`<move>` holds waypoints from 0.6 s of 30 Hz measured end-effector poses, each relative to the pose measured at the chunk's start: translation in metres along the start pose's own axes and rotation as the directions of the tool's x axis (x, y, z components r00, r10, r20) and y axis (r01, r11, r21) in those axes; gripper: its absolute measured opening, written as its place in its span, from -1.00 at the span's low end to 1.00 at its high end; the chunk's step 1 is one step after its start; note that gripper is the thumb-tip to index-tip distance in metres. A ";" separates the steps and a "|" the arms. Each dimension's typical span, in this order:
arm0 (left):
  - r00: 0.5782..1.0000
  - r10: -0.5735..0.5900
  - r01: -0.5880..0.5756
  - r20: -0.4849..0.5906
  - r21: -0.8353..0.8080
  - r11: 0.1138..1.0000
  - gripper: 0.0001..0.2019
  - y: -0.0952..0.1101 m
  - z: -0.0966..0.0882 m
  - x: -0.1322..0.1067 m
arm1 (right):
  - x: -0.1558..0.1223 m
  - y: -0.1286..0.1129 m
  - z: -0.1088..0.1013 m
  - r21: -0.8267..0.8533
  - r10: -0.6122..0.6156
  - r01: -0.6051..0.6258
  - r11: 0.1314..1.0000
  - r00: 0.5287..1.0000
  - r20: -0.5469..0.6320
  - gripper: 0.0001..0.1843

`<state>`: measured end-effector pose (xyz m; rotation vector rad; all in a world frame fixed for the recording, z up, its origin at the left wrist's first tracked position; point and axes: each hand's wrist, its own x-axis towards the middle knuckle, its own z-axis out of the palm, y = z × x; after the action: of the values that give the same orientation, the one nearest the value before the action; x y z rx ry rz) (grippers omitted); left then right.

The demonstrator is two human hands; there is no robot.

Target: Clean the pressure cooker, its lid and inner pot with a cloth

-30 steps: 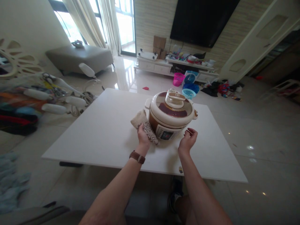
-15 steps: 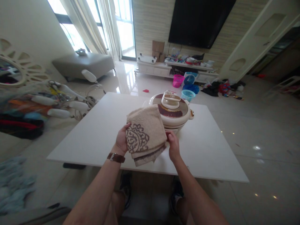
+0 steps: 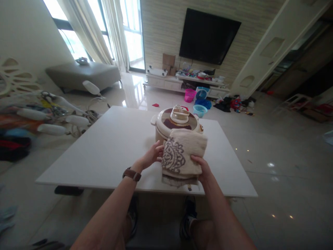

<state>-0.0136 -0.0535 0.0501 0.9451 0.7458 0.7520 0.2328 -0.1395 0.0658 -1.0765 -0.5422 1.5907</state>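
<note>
White tabletop spans mid-frame; lidded cooker is parked just above centre. Folded cloth is held in front of it, just below centre, right edge pinched by right hand, thumb on top. Left hand is poised at left edge, fingers parted; contact can't be told. Layers are best kept squared by light, even pressure.

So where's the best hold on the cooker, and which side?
Likely two-handed: left hand onto the left handle from the left, right hand onto the right handle from the right. The handles stick out on opposite sides of the upright cooker. The folded cloth hides much of its front; the right hand, gripping that cloth, would need freeing first.
</note>
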 end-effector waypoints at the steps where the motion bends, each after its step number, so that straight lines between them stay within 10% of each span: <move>1: 1.000 0.000 0.000 0.010 -0.001 1.000 -0.42 0.000 0.000 0.001 | -0.001 -0.007 -0.007 0.002 -0.115 0.116 0.993 0.988 -0.105 -0.57; 3: 0.999 0.038 -0.038 -0.022 -0.012 0.999 -0.43 -0.001 0.001 0.005 | -0.003 -0.020 -0.021 -0.070 -0.393 0.393 0.917 0.861 -0.322 -0.47; 5: 0.986 0.109 -0.107 -0.122 0.022 0.994 -0.53 -0.003 0.004 0.009 | -0.003 -0.029 -0.033 -0.272 -0.630 0.574 0.772 0.640 -0.439 -0.41; 8: 0.956 0.178 -0.176 -0.235 0.031 0.984 -0.64 -0.010 0.010 0.016 | 0.002 -0.029 -0.035 -0.583 -0.800 0.548 0.599 0.436 -0.412 -0.45; 11: 0.947 0.229 -0.242 -0.224 -0.030 0.970 -0.60 -0.017 0.015 0.022 | 0.012 -0.016 -0.014 -0.784 -0.846 0.404 0.471 0.460 -0.270 -0.50; 14: 0.939 0.266 -0.274 -0.219 -0.006 0.962 -0.59 -0.017 0.017 0.028 | 0.024 -0.006 0.025 -0.930 -0.831 0.333 0.155 0.553 0.060 -0.54; 18: 0.919 0.311 -0.304 -0.244 0.065 0.950 -0.60 -0.009 0.012 0.029 | 0.042 -0.026 0.061 -0.936 -0.680 0.297 -0.189 0.648 0.343 -0.19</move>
<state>0.0139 -0.0381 0.0408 1.0149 0.8387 1.1582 0.1936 -0.0812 0.1012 -1.6905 -1.7916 -0.0390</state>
